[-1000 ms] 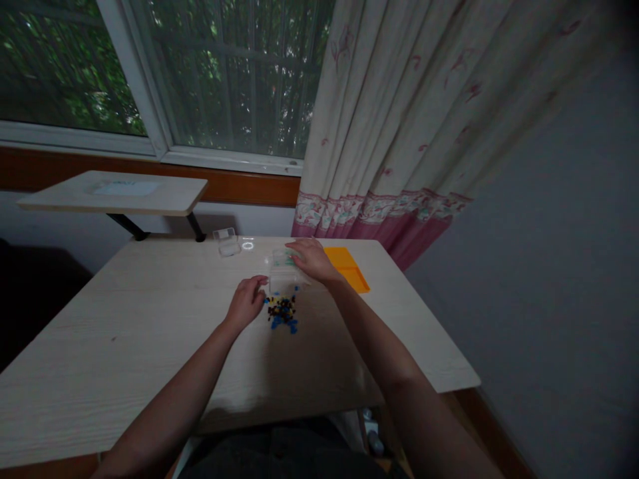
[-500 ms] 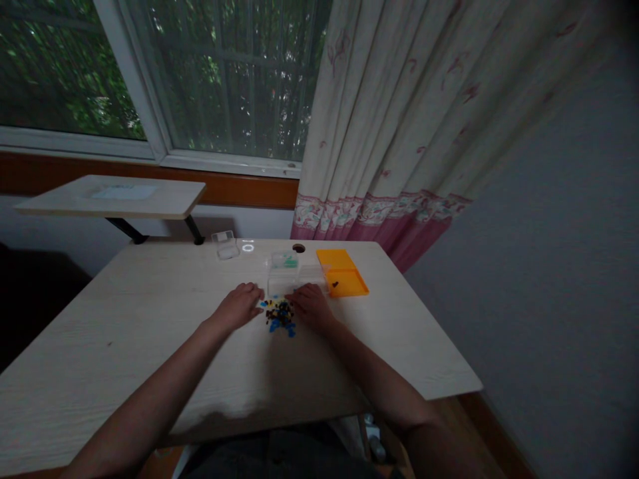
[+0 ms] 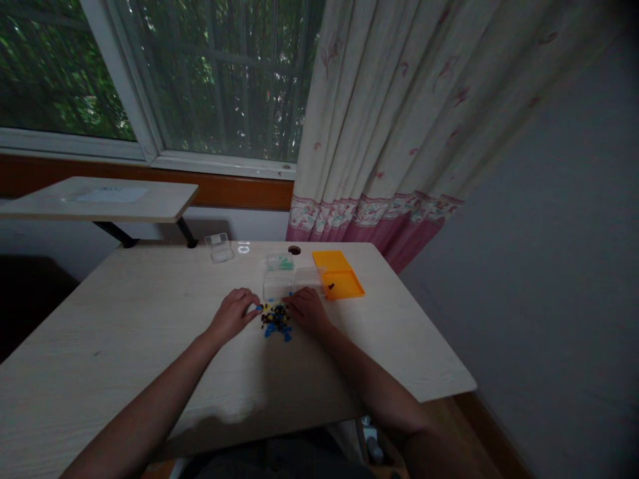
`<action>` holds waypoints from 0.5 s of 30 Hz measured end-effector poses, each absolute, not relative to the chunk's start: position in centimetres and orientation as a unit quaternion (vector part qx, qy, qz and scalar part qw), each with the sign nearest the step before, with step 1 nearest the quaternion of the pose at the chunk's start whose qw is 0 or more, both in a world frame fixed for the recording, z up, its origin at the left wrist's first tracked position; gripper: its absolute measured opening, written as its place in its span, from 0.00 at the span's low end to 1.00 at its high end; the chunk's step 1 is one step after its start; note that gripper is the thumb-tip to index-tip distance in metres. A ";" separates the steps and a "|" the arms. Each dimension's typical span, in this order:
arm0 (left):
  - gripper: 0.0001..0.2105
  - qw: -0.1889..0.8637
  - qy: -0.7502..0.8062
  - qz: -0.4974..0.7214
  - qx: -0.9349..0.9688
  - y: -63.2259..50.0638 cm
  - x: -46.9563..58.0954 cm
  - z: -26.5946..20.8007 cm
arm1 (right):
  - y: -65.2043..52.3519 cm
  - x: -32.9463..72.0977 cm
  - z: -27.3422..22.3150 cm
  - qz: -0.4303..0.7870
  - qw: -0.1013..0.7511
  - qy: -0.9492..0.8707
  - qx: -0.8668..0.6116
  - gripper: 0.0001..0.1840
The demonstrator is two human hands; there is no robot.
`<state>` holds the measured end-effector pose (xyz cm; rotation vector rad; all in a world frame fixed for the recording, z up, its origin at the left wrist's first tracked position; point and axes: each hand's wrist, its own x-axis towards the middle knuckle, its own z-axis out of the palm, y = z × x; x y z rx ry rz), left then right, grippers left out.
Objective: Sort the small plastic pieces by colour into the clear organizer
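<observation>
- Centrally, a heap of small pieces (image 3: 275, 320) lies on the table (image 3: 200, 372), between the left hand (image 3: 232, 316) and the right hand (image 3: 308, 311).
- Left thumb and fingers nearly meet at a blue piece (image 3: 259, 308); I cannot tell whether they grip it.
- Right fingers bend beside the heap, their grip unclear.
- Behind, a clear box (image 3: 277, 288) lies near an open orange case (image 3: 347, 286).

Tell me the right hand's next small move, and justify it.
Probably the right hand should spread the mixed pile a little: it is a crowded jumble of blue, yellow and dark bits, and the hand's fingers are right at its edge.
</observation>
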<state>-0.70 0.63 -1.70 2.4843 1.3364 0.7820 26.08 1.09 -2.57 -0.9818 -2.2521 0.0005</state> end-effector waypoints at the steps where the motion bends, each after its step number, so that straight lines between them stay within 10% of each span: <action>1: 0.09 0.108 0.452 0.266 0.844 0.6 -0.6 -1.7 | 1.0 26.1 -2.5 0.003 0.335 -0.864 -0.377 0.13; 15: 0.10 0.101 0.422 0.241 0.868 0.4 -0.4 -1.0 | 1.5 28.0 -1.0 0.003 0.484 -0.693 -0.535 0.14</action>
